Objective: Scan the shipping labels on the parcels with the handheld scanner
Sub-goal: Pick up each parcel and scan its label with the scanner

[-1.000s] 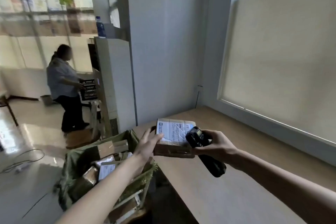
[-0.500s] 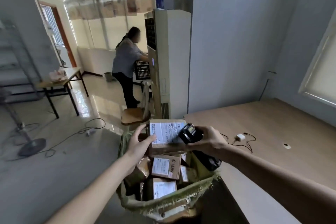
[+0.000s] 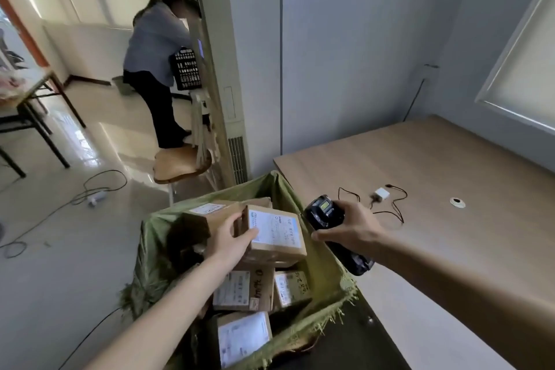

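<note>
So, the left hand (image 3: 232,239) is gripping a small cardboard parcel (image 3: 274,237) by its left edge, thumb lying across the corner of the white shipping label (image 3: 274,230), the other fingers curled underneath where I can't really see them. It's held just above the open green sack (image 3: 322,264), which sits down at 6 o'clock, full of more labelled boxes (image 3: 243,291). Over at 3 o'clock from the parcel, the right hand (image 3: 350,228) is wrapped around a black handheld scanner (image 3: 324,212), fingers closed tight on the grip, its little green screen facing up, head just beside the parcel's right edge. Out at 2 o'clock, a white charger (image 3: 381,194) with a black cable lies on the wooden table (image 3: 450,249). Up at 11 o'clock, another person (image 3: 156,48) bends over a black crate (image 3: 186,69).
</note>
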A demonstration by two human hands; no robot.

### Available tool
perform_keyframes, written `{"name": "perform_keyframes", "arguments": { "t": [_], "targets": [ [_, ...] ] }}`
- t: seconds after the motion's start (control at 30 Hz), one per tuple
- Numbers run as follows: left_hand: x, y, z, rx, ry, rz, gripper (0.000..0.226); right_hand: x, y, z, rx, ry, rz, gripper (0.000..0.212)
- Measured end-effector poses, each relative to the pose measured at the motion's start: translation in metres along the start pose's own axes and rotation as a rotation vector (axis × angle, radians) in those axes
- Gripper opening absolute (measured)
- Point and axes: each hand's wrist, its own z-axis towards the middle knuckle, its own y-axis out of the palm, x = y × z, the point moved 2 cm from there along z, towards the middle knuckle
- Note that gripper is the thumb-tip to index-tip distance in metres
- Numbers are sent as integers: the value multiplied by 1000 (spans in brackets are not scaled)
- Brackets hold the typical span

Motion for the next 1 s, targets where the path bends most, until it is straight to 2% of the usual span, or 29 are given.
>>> {"name": "perform_keyframes", "arguments": {
  "t": [0.1,0.3,0.57,0.7,0.83,1.0],
  "targets": [
    [-6,29,29,-72,-11,25,56,20,0,9,3,48,2,45],
    [-10,38,55,-69,13,194,59,40,-6,12,23,79,7,39],
    [44,29,35,-134,265,170,42,36,-37,-24,177,122,-47,48],
    [90,39,1,-279,411,131,49,31,-70,-77,272,171,-70,58],
    [135,62,-56,-391,560,160,57,32,-109,-158,351,251,-85,53],
    [190,103,-147,-519,798,231,63,49,-161,-285,500,477,-110,49]
  ]
}}
